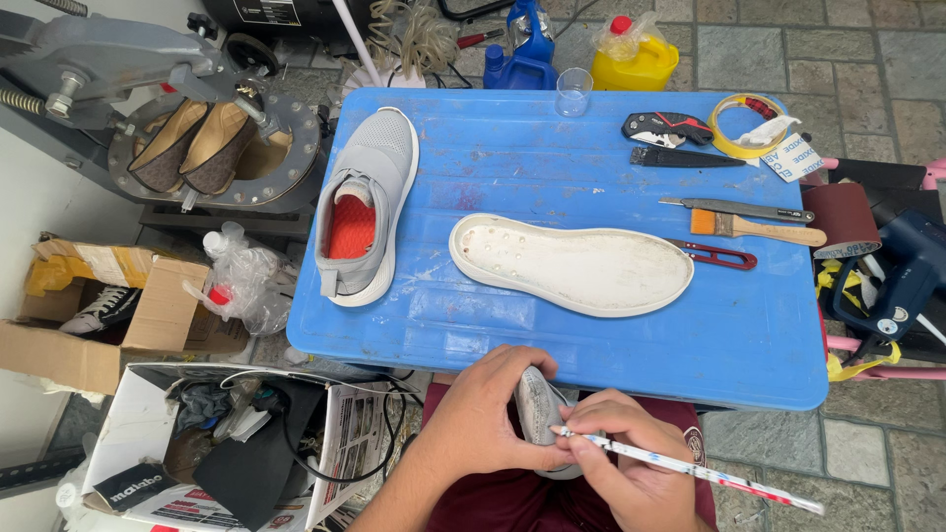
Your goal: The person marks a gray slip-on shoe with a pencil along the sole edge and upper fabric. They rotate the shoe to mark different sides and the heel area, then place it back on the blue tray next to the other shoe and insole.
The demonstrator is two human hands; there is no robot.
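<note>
My left hand [483,409] grips a grey shoe upper [540,406] in my lap, below the front edge of the blue table [749,345]. My right hand [631,453] holds a long thin white stick [709,476] with its tip against the shoe upper. A detached white sole [576,264] lies bottom-up in the middle of the table. At the table's left edge rests a complete grey shoe [363,202] with an orange insole.
Along the table's right side lie a paintbrush [754,229], a knife [734,208], red snips [714,256], a folding cutter [667,127], a tape roll [744,123] and a clear cup [574,91]. A shoe press [212,148] and open boxes [148,443] stand left.
</note>
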